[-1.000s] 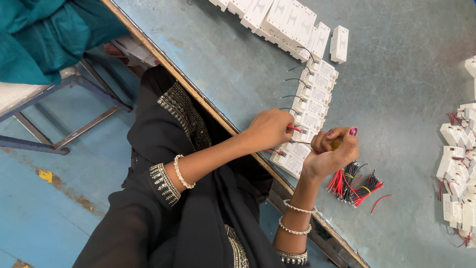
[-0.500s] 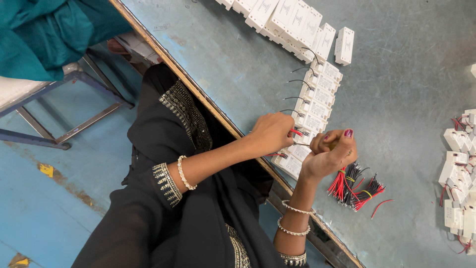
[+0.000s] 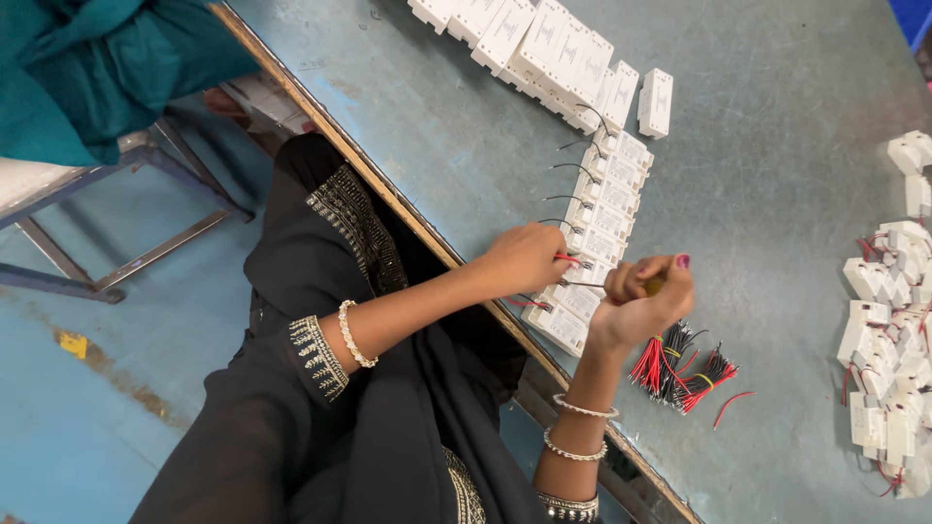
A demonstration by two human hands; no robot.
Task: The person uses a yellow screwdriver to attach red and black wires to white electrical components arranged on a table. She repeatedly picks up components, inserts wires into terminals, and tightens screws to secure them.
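My left hand (image 3: 529, 257) pinches a thin red wire (image 3: 566, 258) over a row of small white rectangular modules (image 3: 602, 209) laid along the table edge. My right hand (image 3: 646, 306) is closed in a fist around a small screwdriver with a yellowish handle (image 3: 656, 285); its thin shaft points left toward the red wire and the white module (image 3: 555, 325) just under my hands. A bundle of red and black wires (image 3: 684, 364) lies on the table right beside my right wrist.
A grey-blue table (image 3: 777, 146) with a wooden front edge (image 3: 388, 189). More white modules (image 3: 544, 39) are stacked at the far side, one lone module (image 3: 657, 102) beside them. A pile of wired white modules (image 3: 893, 320) sits at the right. A metal stool (image 3: 107, 194) and teal cloth (image 3: 97, 68) are at the left.
Both hands stay over the same module, with only slight shifts. The view has drifted a little.
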